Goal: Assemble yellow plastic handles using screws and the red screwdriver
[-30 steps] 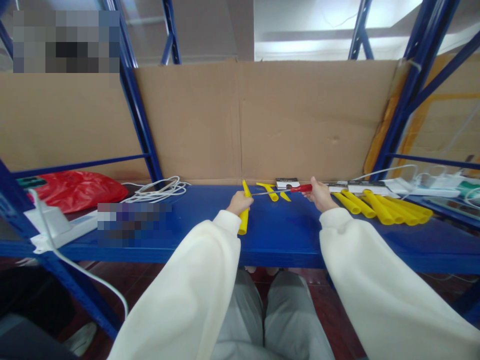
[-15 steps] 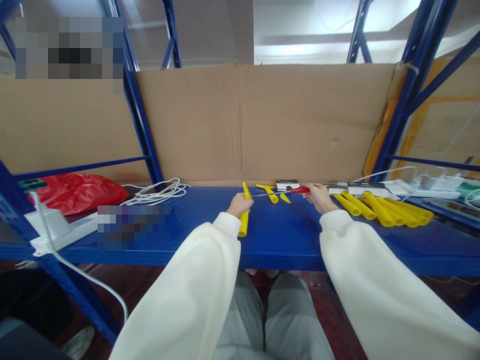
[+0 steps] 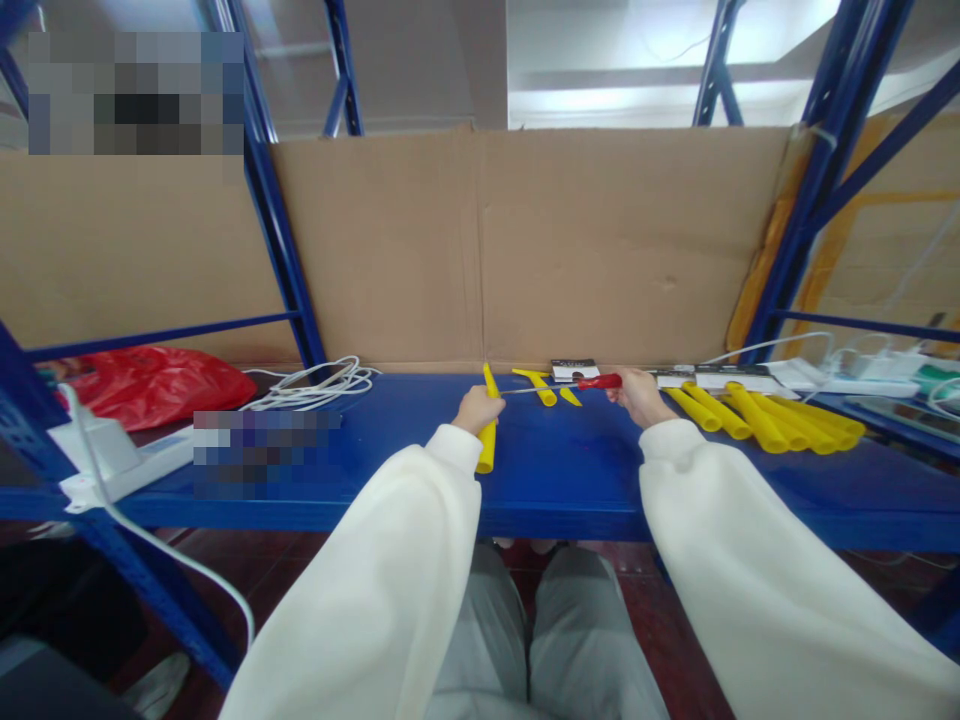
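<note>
Yellow tube [image 3: 486,452] is in L hand [image 3: 478,408], fingers closed round its middle, over blue shelf [image 3: 562,480]; wide end points to the person. To right of tube, R hand [image 3: 641,396] grips red-handled tool [image 3: 600,382]; its thin shaft runs to the tube, but whether tip enters, cannot tell. Behind & right of tube: small yellow pcs [image 3: 546,395], black-&-white box [image 3: 573,370] w/ print too small to read. Far right of tube: row of similar tubes [image 3: 761,425]. Left of tube: white cable coil [image 3: 337,382].
</note>
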`<state>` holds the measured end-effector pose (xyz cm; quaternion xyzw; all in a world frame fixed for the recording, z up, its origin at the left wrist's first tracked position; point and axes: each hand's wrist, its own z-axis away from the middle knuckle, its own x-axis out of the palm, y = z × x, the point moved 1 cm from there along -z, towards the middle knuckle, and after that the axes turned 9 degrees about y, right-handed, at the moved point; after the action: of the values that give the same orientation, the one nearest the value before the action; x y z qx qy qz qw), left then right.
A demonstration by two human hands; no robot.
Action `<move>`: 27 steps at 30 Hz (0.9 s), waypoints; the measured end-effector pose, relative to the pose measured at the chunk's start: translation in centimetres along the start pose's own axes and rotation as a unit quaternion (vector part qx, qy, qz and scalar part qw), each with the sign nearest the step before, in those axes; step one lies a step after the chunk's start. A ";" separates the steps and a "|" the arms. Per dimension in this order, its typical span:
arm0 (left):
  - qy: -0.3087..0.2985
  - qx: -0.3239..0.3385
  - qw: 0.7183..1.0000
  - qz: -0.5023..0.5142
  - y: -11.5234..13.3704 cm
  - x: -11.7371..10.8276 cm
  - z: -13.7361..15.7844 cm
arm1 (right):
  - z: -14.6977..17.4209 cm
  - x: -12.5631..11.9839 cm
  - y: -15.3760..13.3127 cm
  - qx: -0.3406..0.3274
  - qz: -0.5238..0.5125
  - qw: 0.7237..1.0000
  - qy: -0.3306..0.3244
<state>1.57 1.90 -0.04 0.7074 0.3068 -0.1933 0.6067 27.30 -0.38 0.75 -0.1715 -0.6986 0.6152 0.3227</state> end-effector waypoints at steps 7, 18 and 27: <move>0.000 -0.001 1.000 0.023 -0.2 0.1 -0.2 | -0.3 0.0 0.1 0.000 -0.033 0.999 -0.030; 0.012 -0.003 1.000 0.014 -0.4 0.0 -0.3 | -0.3 -0.2 0.3 -0.016 0.032 0.999 -0.038; 0.000 0.009 1.000 0.030 -0.1 0.0 -0.1 | -0.6 -0.1 0.2 -0.007 -0.026 0.999 -0.029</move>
<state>1.52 2.01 -0.09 0.7216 0.2836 -0.1781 0.6060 27.73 0.02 0.53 -0.1375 -0.7159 0.6069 0.3166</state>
